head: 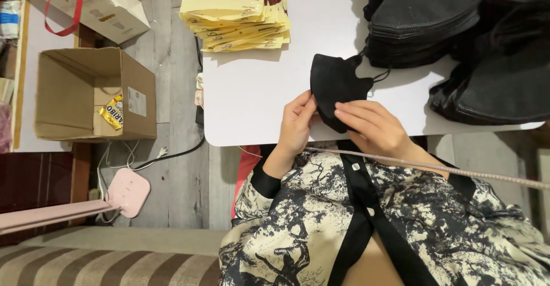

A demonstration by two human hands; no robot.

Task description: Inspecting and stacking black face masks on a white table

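Both hands, left hand (pixel 297 122) and right hand (pixel 371 126), pinch a folded black face mask (pixel 335 85) flat on the white table (pixel 258 97).

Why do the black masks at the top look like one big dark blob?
In the head view, the stacked black masks swallow light, so folds barely show; the white table glares bright; the mask in both hands stays sharp.

Bare white table (pixel 258 102) is seen between the stack of yellow packets (pixel 238 11) at the far left and the piles of black masks (pixel 458 28) at the right. A clear lane runs up the middle. The near edge is occupied by both hands and a folded black mask (pixel 335 88).
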